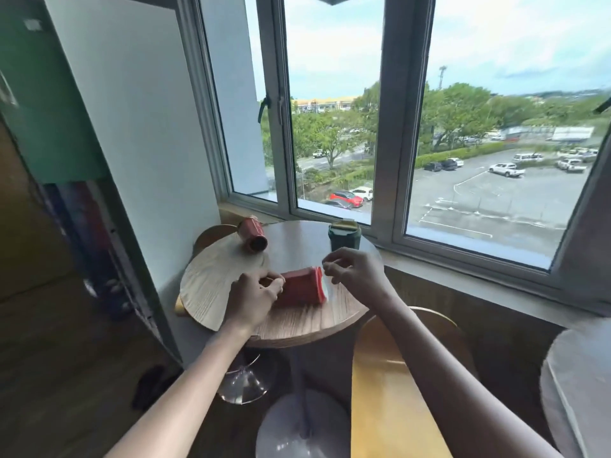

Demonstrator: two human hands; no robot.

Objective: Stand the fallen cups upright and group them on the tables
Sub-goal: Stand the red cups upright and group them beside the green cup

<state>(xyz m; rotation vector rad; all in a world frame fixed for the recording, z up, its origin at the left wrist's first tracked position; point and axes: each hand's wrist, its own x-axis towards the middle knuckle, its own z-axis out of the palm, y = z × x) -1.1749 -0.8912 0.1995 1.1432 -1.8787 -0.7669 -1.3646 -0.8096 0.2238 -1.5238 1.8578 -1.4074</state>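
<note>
A red cup (302, 287) lies on its side near the front of the round wooden table (297, 322), its wide rim pointing right. My left hand (253, 300) touches the cup's narrow left end with curled fingers. Just right of the rim, my right hand (355, 269) hovers with its fingers apart and holds nothing. At the table's back left lies a second red cup (253, 234), tipped over with its open end toward me. A dark green cup (344, 237) with a lid stands upright at the back right.
Windows and a sill run close behind the table. A wooden chair back (390, 391) stands in front at the right, and another chair (215, 234) at the back left. A second table's edge (575, 385) shows at the far right. A white wall closes the left side.
</note>
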